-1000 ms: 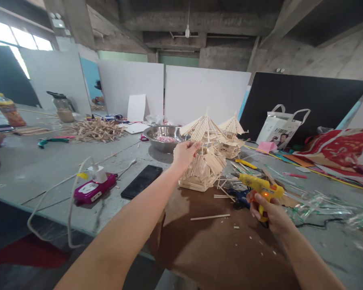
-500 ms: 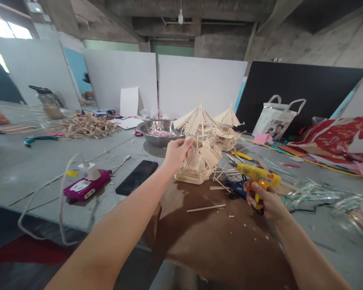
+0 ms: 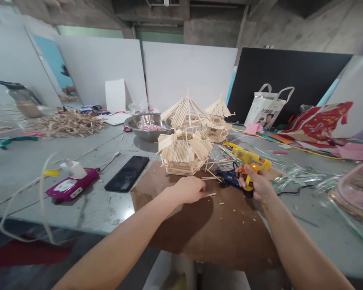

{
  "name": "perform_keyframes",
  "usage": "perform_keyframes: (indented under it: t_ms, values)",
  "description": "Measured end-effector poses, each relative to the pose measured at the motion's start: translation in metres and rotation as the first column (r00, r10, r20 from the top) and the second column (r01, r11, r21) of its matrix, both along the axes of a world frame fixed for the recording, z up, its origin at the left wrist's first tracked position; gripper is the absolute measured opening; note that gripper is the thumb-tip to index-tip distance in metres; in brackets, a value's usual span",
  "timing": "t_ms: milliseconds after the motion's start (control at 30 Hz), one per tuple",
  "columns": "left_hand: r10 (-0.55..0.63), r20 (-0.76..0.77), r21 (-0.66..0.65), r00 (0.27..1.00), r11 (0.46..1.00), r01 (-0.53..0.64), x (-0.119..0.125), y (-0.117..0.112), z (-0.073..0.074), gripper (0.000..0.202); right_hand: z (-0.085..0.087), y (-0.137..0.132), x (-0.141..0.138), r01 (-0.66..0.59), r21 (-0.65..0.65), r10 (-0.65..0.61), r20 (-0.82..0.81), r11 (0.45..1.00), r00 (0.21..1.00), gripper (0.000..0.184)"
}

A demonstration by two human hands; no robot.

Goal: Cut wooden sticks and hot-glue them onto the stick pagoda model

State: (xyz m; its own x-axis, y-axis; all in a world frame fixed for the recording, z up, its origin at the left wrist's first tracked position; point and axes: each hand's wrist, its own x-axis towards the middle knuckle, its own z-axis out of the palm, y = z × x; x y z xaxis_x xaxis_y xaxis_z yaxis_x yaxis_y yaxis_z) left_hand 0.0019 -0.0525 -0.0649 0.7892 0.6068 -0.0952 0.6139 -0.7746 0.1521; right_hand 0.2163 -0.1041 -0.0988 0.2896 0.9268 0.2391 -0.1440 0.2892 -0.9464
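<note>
My left hand (image 3: 190,189) is low over the brown board (image 3: 196,237), its fingers closed around a thin wooden stick (image 3: 211,195). Only the stick's right end shows; the rest is hidden under the hand. Just behind it stands a small pavilion model (image 3: 184,155) made of wooden sticks, with a peaked roof above a lower tier of slanted panels. In my right hand (image 3: 258,183) is a yellow glue gun (image 3: 251,158), its orange light lit and its nozzle pointing up and left. A second stick pavilion (image 3: 218,121) stands farther back.
A black phone (image 3: 127,173) and a purple power strip (image 3: 74,185) lie left. Behind are a steel bowl (image 3: 148,131) and a pile of wooden pieces (image 3: 72,124). Blue-handled pliers (image 3: 230,178) lie by the glue gun. Clear plastic scraps (image 3: 299,181) lie right.
My left hand has let go of the pavilion's roof and come down to the stick on the board. The glue gun stays in my right hand. The view has shifted right and slightly down.
</note>
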Motion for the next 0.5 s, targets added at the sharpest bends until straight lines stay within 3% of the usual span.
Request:
perform_keyframes:
  t_ms: [100,200,333,500]
  values:
    - [0.054,-0.011,0.124,0.998,0.991,-0.052,0.013,0.001,-0.006,0.023,-0.002,0.0,0.002,-0.005,0.001,0.005,0.024,1.0,1.0,0.025]
    - [0.013,0.023,0.207,1.0,0.978,-0.017,0.03,-0.005,-0.011,0.024,-0.003,0.0,0.003,-0.006,0.002,0.006,0.029,1.0,1.0,0.025]
    - [-0.019,0.026,0.176,0.999,0.984,0.014,0.04,-0.009,-0.013,0.023,-0.002,0.002,0.005,0.013,0.01,-0.013,0.004,1.0,1.0,0.024]
    - [0.05,-0.031,0.083,0.998,0.995,-0.047,0.019,0.004,0.001,0.019,-0.001,0.002,0.004,0.019,0.027,-0.019,-0.007,0.999,1.0,0.023]
